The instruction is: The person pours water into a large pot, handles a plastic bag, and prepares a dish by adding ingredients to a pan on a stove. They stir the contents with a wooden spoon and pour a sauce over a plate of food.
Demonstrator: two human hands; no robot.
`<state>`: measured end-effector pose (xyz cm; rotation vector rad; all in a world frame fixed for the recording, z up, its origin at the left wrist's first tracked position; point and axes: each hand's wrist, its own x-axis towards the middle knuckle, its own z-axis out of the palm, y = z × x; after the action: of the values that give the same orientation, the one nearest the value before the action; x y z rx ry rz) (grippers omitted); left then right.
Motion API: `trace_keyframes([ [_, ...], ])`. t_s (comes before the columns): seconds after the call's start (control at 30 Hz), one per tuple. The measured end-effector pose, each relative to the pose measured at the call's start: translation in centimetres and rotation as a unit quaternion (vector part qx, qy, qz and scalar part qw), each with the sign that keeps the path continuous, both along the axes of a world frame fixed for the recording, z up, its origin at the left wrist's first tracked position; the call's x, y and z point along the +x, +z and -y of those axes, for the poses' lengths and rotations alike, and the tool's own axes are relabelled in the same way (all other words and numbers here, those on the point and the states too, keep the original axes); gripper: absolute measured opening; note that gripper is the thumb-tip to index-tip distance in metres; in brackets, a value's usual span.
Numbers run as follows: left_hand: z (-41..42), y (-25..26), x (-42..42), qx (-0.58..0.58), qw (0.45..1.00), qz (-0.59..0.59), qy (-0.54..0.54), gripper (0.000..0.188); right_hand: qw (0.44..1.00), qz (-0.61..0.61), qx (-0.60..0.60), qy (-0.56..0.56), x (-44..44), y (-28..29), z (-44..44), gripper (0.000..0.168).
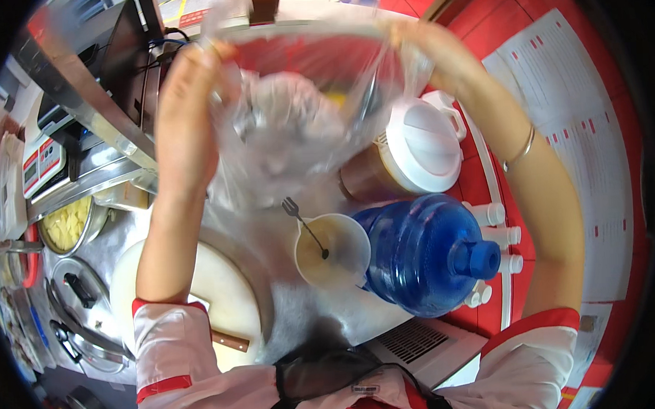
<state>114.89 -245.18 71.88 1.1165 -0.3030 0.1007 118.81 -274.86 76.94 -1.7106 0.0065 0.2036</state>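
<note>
A large clear plastic bag (286, 135) is stretched between my hands, blurred by motion. My left hand (196, 78) grips its upper left edge, and my right hand (425, 52) grips its upper right edge. Pale contents show in or through the bag; I cannot tell what they are. Nearer to me stands a white plastic jug (340, 248) with pale liquid and a dark twisted-handle fork (309, 230) in it. Beside it is a blue water bottle (423, 255). Behind these stands a lidded pitcher (423, 145) of brown liquid, partly covered by the bag.
A round white cutting board (233, 296) with a wooden-handled knife (230, 340) lies beneath my left forearm. Farther left are a bowl of yellow pieces (65, 227), a metal lid (79, 286) and a digital scale (43, 165) on a shelf. White capped bottles (492, 214) line the red tiled wall.
</note>
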Motion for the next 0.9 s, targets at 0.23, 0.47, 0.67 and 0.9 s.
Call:
trace_keyframes([
  [0.23,-3.3,-6.1,-3.6,0.653,0.749,0.109,0.033,0.022,0.944,-0.066,-0.316,0.073,-2.8,-3.9,1.5,0.022],
  [0.47,11.5,-0.9,6.5,0.485,0.834,0.262,-0.029,0.024,0.686,0.197,-0.700,-0.028,-8.6,2.6,12.0,0.014],
  [0.67,26.8,-11.8,21.0,0.670,0.682,0.208,-0.204,0.036,0.520,0.140,-0.839,-0.082,-13.9,5.7,20.5,0.009],
  [0.9,38.8,-21.3,25.2,0.658,0.618,-0.029,-0.430,0.086,0.546,0.201,-0.808,-0.093,-16.0,6.1,24.5,0.011],
])
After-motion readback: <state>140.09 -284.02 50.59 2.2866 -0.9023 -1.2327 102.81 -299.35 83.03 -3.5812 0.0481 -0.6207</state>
